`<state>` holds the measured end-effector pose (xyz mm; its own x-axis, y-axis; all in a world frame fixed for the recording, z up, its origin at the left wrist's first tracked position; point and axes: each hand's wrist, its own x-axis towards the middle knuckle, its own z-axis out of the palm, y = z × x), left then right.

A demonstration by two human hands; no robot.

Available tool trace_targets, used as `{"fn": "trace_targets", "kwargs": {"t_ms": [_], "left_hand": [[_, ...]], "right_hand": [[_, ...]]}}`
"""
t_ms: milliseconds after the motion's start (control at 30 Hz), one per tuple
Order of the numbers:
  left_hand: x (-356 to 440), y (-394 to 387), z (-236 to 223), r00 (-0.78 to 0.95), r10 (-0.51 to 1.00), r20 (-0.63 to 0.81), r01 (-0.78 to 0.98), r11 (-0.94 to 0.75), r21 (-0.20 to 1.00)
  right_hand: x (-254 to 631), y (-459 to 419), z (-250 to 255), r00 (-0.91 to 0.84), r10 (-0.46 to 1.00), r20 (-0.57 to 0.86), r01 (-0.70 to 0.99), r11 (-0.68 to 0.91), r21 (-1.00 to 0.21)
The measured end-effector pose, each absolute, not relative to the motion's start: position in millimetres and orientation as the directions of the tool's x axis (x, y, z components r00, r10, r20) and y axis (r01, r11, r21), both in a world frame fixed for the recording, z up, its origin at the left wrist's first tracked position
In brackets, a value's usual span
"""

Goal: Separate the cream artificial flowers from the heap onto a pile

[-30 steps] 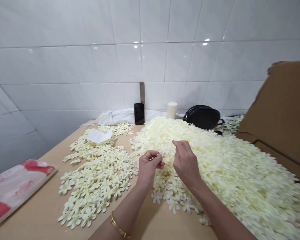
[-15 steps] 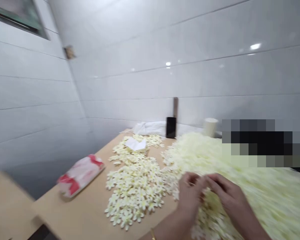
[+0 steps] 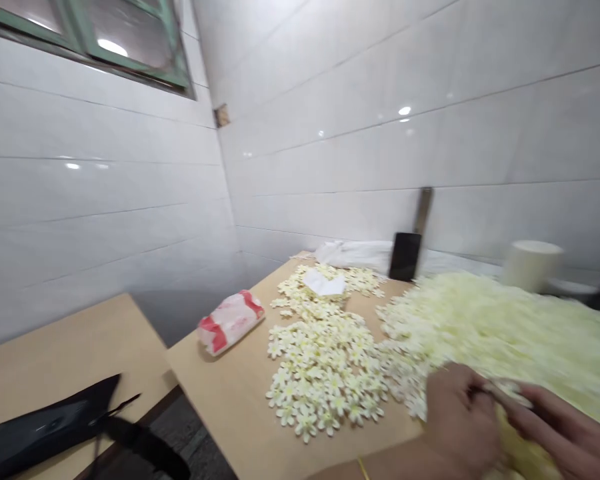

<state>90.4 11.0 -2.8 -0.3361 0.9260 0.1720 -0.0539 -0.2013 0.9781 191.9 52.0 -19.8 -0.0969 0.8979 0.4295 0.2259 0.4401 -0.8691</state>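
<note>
My left hand (image 3: 460, 420) is closed, its thumb and fingers pinched together at the lower right. Close beside it, my right hand (image 3: 563, 427) has its thumb and forefinger pressed together around a small pale flower (image 3: 513, 392), slightly blurred. Whether the left fingers grip the same flower cannot be made out. Left of the hands spreads a flat group of cream-white flowers (image 3: 325, 373) with yellowish centres. Behind and right of them rises a large heap of pale yellow-green petals (image 3: 500, 327). Something yellowish lies partly hidden beneath the hands.
A red-and-white soft pack (image 3: 231, 323) lies near the table's (image 3: 240, 407) left edge. White paper (image 3: 325, 283) rests on the flowers. A dark phone-like slab (image 3: 405, 256) leans near the tiled wall, with a white roll (image 3: 533, 265) to its right. A black bag (image 3: 55, 417) lies on another table.
The view has swung left, so the table's contents and both hands sit further right. More of the window and the second table shows. Both hands remain close together.
</note>
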Motion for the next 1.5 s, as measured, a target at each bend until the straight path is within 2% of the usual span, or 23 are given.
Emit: {"fn": "trace_targets", "kwargs": {"t_ms": [67,133,367,500,700,800,900,1000,1133,1233,1367,1500], "left_hand": [[84.3,6.7,3.0,-0.283,0.929,0.239,0.030,-0.240,0.970],[81.8,5.3,5.0,-0.278,0.925,0.257,0.029,-0.260,0.965],[88.4,-3.5,14.0,-0.130,0.983,0.133,-0.140,-0.151,0.979],[89.6,-7.6,18.8,-0.139,0.988,0.061,-0.199,-0.088,0.976],[84.6,-2.5,15.8,-0.178,0.983,0.048,-0.251,-0.093,0.964],[80.8,0.7,15.0,-0.211,0.977,0.011,-0.283,-0.072,0.957],[77.3,3.6,14.8,-0.224,0.974,-0.016,-0.313,-0.056,0.948],[75.6,4.9,15.4,-0.200,0.979,-0.029,-0.325,-0.038,0.945],[76.7,3.0,16.6,-0.154,0.988,-0.013,-0.270,-0.029,0.963],[78.3,0.8,17.0,-0.121,0.991,0.050,-0.187,-0.073,0.980],[79.9,-1.1,17.5,-0.121,0.985,0.119,-0.061,-0.127,0.990],[81.7,-2.2,18.3,-0.105,0.992,0.071,-0.144,-0.085,0.986]], "right_hand": [[193.5,35.9,-5.4,-0.095,0.934,0.345,0.187,0.357,-0.915],[186.0,25.3,6.0,-0.093,0.927,0.363,0.157,0.374,-0.914],[177.9,18.8,14.2,0.010,0.922,0.386,0.248,0.372,-0.895],[178.1,17.5,11.5,0.051,0.905,0.423,0.318,0.387,-0.866],[180.8,18.4,14.4,-0.010,0.924,0.381,0.368,0.358,-0.858],[189.3,18.6,21.0,0.000,0.906,0.423,0.544,0.355,-0.760],[197.6,19.5,24.8,-0.014,0.897,0.442,0.777,0.289,-0.560],[202.4,21.0,24.7,-0.095,0.890,0.446,0.850,0.305,-0.428],[204.3,22.8,25.1,-0.157,0.840,0.519,0.705,0.463,-0.537],[202.8,22.3,26.5,-0.226,0.843,0.488,0.566,0.522,-0.639],[198.9,20.2,26.9,-0.294,0.868,0.401,0.498,0.497,-0.711],[195.9,19.2,25.9,-0.173,0.908,0.382,0.457,0.418,-0.785]]}}
